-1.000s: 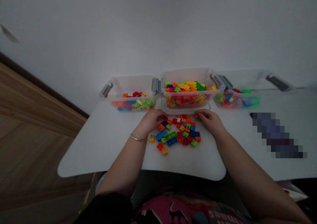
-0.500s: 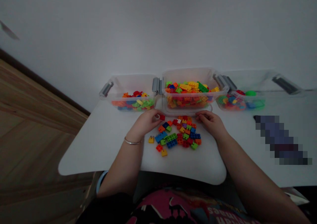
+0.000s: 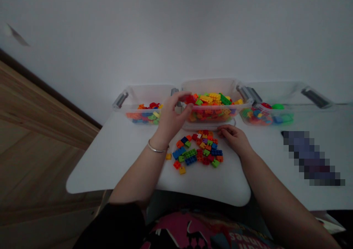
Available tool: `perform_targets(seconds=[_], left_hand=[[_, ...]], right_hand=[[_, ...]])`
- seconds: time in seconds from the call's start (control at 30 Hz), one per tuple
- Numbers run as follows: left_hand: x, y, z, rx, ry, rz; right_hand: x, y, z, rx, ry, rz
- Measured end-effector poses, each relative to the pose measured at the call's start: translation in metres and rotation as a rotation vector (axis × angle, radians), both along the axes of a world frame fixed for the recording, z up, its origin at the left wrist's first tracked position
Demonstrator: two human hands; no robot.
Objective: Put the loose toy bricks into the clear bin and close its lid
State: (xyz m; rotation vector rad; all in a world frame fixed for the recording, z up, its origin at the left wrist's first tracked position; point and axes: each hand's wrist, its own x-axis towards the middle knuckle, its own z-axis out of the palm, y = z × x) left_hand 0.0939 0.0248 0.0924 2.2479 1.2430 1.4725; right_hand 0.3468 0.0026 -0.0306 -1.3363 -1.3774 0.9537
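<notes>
My left hand (image 3: 172,113) is raised over the near left corner of the middle clear bin (image 3: 217,111), thumb and fingers closed around a red toy brick (image 3: 189,99). On the white table, a loose spread of colored toy bricks (image 3: 191,153) lies between my forearms. My right hand (image 3: 233,137) rests just right of that spread, its fingers curled and pressed together; whatever may be in them is hidden.
A left clear bin (image 3: 146,110) holds mixed bricks, partly covered by my left hand. The right clear bin (image 3: 286,107) has colored pieces and green round shapes. A pixelated dark object (image 3: 311,159) lies at the right. Behind the bins stands a wall.
My left hand has lifted the red brick from beside the spread and carried it forward to the middle bin. My right hand has stayed nearly still.
</notes>
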Motion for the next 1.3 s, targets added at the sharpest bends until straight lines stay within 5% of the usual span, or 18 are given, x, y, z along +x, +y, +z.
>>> perform_targets(seconds=[0.23, 0.6, 0.77, 0.93, 1.1, 1.3], left_hand=[[0.012, 0.053, 0.007, -0.102, 0.188, 0.181], [0.019, 0.071, 0.001, -0.152, 0.266, 0.31], [0.01, 0.048, 0.014, -0.091, 0.281, 0.172], [-0.014, -0.011, 0.018, -0.003, 0.219, 0.039], [-0.054, -0.061, -0.013, -0.135, 0.452, -0.119], [-0.076, -0.07, -0.048, -0.268, 0.632, -0.102]], right_hand=[[0.002, -0.001, -0.001, 0.002, 0.021, 0.009], [0.001, 0.0, 0.0, 0.011, 0.048, -0.005], [0.0, -0.002, 0.001, 0.013, 0.071, -0.008], [0.0, -0.002, -0.001, 0.002, 0.056, -0.011], [0.001, -0.001, -0.005, -0.002, 0.012, -0.003], [0.004, 0.0, -0.011, -0.014, -0.026, -0.006]])
